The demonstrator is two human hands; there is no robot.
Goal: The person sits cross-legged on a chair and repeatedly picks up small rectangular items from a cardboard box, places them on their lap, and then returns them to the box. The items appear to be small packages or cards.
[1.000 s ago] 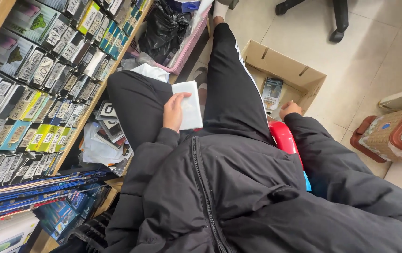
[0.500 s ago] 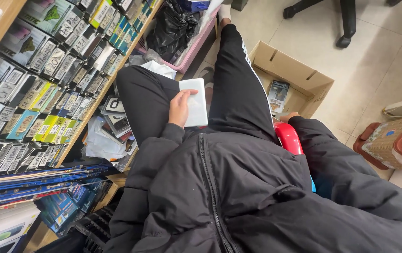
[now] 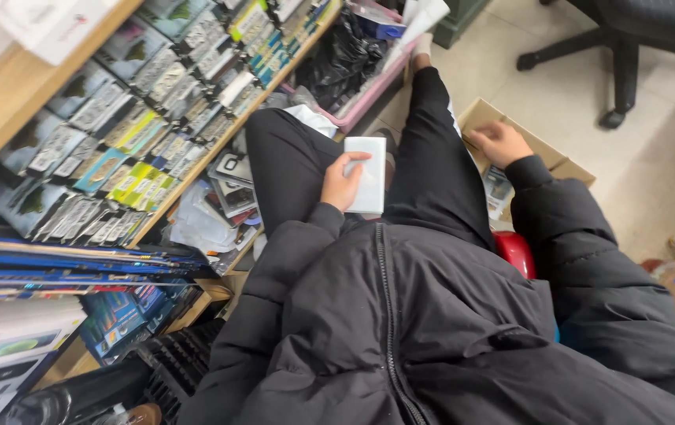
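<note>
A seated person in a black padded jacket (image 3: 432,330) holds a flat white rectangular box (image 3: 368,175) in the left hand (image 3: 340,182) between the knees, while the right hand (image 3: 499,143) reaches into an open brown cardboard carton (image 3: 546,153) on the tiled floor (image 3: 652,173), beside a wooden shelf of packaged accessories (image 3: 140,118).

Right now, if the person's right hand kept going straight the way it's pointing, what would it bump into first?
Probably the cardboard box: the right hand already hovers at its open rim, fingers aimed at the far flap. Depth is unclear from above.

Shelf (image 3: 117,157) crowds left (floor (image 3: 652,181) open right).
</note>
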